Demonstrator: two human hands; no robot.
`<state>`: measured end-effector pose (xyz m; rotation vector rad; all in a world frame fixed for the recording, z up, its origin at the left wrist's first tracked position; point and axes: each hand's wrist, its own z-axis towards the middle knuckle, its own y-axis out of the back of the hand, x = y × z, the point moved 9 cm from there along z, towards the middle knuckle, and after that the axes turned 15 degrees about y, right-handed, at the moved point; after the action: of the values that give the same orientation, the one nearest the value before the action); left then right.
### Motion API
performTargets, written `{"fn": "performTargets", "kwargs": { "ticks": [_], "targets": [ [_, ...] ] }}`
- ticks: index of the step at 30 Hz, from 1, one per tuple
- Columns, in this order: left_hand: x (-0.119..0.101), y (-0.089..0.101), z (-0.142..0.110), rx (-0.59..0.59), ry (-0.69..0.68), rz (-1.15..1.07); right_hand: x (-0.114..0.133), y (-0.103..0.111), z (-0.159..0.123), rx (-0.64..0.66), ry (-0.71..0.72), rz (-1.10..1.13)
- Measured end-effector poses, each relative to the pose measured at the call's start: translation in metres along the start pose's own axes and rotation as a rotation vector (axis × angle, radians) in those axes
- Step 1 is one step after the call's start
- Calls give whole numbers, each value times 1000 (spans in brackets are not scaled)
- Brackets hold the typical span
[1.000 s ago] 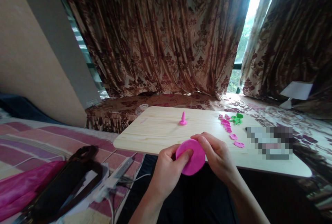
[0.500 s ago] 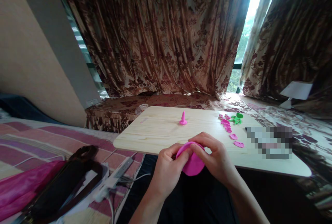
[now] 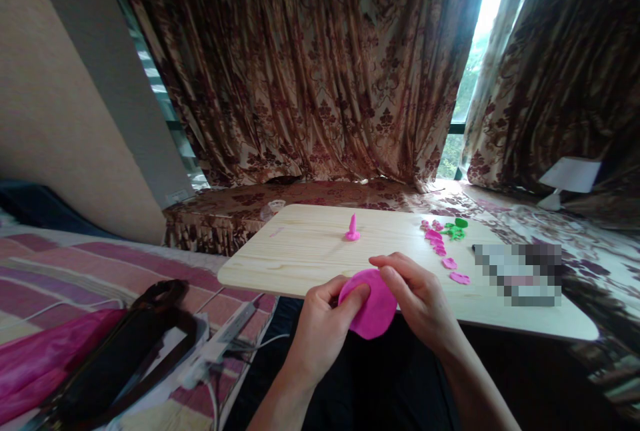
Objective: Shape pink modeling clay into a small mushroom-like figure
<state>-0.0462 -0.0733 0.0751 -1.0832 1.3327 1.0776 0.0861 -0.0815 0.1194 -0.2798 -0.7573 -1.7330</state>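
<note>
A flat, round disc of pink modelling clay point(image 3: 376, 311) is held just off the near edge of the table. My left hand point(image 3: 320, 328) grips it from the left, its thumb pressed on the face and its fingers behind. At the upper right rim is my right hand point(image 3: 419, 296), thumb raised off the face and index finger stretched above the rim; whether its other fingers touch the disc is hidden. On the table stands a pink clay piece point(image 3: 353, 230) with a pointed upright top and a wider base.
The pale wooden table point(image 3: 295, 251) carries a row of small pink clay pieces point(image 3: 437, 244), green clay pieces point(image 3: 455, 230) and a blurred-out object point(image 3: 525, 274) to the right. A black bag point(image 3: 120, 351) and a power strip point(image 3: 225, 334) lie on the striped bed at left.
My right thumb has lifted off the disc's face and my right hand has shifted slightly right. The left hand keeps its hold, and more of the disc's face shows.
</note>
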Motion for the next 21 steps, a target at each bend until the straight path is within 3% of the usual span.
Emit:
{"fn": "performTargets", "kwargs": {
  "ticks": [10, 17, 21],
  "targets": [
    [-9, 3, -2, -58, -51, 91, 0, -3, 2, 17, 17, -24],
    [-5, 3, 1, -40, -37, 18, 2, -7, 3, 38, 23, 19],
    [-1, 3, 2, -34, -4, -2, -11, -6, -6, 20, -124, 89]
  ]
}}
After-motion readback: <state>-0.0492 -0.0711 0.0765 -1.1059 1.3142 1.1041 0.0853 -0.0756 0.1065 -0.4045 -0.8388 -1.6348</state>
